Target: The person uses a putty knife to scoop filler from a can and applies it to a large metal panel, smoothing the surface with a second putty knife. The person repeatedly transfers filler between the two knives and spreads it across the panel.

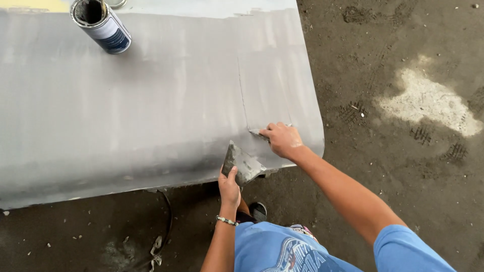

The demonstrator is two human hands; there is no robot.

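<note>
Nearest to me, my left hand (229,187), a beaded bracelet (226,220) on its wrist, was closed around the lower edge of a broad, flat metal spreader smeared with grey filler (242,163), holding it tilted just above the near edge of the surface. A little further out, my right hand (282,140) was curled shut on a smaller putty knife (257,132), its blade tip pressed flat against the wide grey-coated panel (151,111), right at the foot of a thin scored line (243,95) that ran up the coating. Further still, toward the far left corner, an open round metal tin with a blue and white label (103,25) stood on the panel, well apart from both hands. To the right lay the dark dirt floor (403,166) with a pale patch (428,103).

I judged the risks small but real: the knife tip, held too steeply, could gouge the smooth coat beside the line. The loaded spreader, tilted at the edge, could drip filler onto the floor. The tin looked safe unless the panel was jolted.
</note>
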